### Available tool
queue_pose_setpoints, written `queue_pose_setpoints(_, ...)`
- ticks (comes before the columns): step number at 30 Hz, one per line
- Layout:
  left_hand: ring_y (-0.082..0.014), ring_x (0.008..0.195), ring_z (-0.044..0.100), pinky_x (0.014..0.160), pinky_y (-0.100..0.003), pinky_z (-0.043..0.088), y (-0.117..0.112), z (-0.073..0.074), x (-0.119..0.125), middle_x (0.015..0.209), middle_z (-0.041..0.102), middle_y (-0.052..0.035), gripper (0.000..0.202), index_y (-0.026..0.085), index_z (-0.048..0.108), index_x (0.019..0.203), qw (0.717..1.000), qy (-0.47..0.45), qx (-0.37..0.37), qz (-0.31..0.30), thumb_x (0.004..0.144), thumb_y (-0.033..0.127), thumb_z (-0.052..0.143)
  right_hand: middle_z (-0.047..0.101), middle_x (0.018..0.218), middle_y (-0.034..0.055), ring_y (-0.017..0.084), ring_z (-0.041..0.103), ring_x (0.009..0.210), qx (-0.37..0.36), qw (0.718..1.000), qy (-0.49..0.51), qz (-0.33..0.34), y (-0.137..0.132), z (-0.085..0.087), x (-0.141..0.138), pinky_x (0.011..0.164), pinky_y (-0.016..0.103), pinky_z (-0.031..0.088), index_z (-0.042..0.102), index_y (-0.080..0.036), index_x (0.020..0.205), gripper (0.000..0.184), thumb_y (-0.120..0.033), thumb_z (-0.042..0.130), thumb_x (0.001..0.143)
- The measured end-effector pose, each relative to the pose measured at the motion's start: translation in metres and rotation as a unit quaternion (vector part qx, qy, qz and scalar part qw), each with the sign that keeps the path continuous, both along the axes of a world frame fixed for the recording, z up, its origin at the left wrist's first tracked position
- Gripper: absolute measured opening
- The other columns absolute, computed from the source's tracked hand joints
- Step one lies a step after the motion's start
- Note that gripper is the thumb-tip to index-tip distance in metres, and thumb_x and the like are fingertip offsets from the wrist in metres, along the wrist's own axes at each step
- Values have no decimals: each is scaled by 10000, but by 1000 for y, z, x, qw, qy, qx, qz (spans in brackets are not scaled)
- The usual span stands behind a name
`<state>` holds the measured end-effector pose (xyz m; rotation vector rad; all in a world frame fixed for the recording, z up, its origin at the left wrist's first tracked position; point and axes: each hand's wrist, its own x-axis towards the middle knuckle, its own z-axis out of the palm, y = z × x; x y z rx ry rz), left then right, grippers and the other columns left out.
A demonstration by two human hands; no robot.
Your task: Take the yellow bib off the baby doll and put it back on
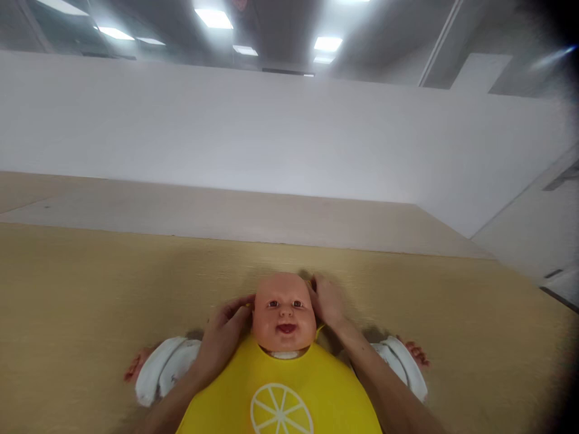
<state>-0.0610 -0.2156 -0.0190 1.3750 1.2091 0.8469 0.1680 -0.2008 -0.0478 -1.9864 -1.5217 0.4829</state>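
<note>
While a baby doll [284, 313] lies face up, two hands flank its head

Below the doll's chin, a yellow bib [230, 392] spreads over its chest, printed in front with a white citrus slice [281, 411]. The person's left hand [226, 328] is beside the head on the left of the view, fingers curled in, a speck of yellow near their tips. The right hand [326, 299] is beside the opposite side, fingers bent toward the back of the head; a thin yellow strip [319, 330] shows between wrist and neck. Both grips look narrow, but the fingertips are partly hidden, so I cannot tell whether either pinches the bib. Its broad part runs from the neck toward the viewer, between the forearms. White sleeves [158, 371] cover the doll's arms, which stretch outward past the person's forearms on a wood-toned tabletop [113, 283]. Beyond stands a white partition [253, 132], with lit ceiling panels [214, 18] above.
</note>
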Motion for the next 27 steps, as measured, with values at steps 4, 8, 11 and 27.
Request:
queue_pose_setpoints(4, -271, 1032, 638, 879, -324, 457, 2, -2, -1, 1062, 740, -64, 435, 132, 701, 1139, 1000, 14, 4, -3, 803, 312, 491, 660, 706, 51, 136, 535, 602, -48, 998, -37, 13, -2, 8, -1, 549, 241, 273, 627, -147, 823, 268, -344, 464, 906)
queue_pose_setpoints(8, -260, 1029, 640, 876, -312, 457, 1, 0, -2, 1058, 743, -50, 429, 139, 702, 1136, 1000, 22, 10, -11, 812, 296, 469, 672, 709, 65, 142, 564, 623, -74, 995, -61, 25, -3, 10, 2, 547, 241, 273, 642, -156, 764, 317, -393, 483, 900)
queue_pose_setpoints(11, -254, 1018, 648, 866, -302, 461, -1, 2, -2, 1046, 747, -38, 413, 150, 712, 1118, 999, 34, 20, -7, 817, 291, 467, 664, 675, 61, 143, 547, 584, -85, 994, -67, 21, -3, 13, 6, 516, 247, 244, 632, -170, 700, 316, -419, 518, 859)
queue_pose_setpoints(27, -248, 936, 662, 773, -331, 512, -4, -8, -17, 1042, 733, -101, 459, 162, 599, 1118, 994, 30, 89, 64, 809, 500, 584, 656, 756, 53, 150, 549, 603, 160, 926, 342, -21, -42, 20, 43, 467, 236, 389, 626, -153, 888, 456, -512, 736, 629)
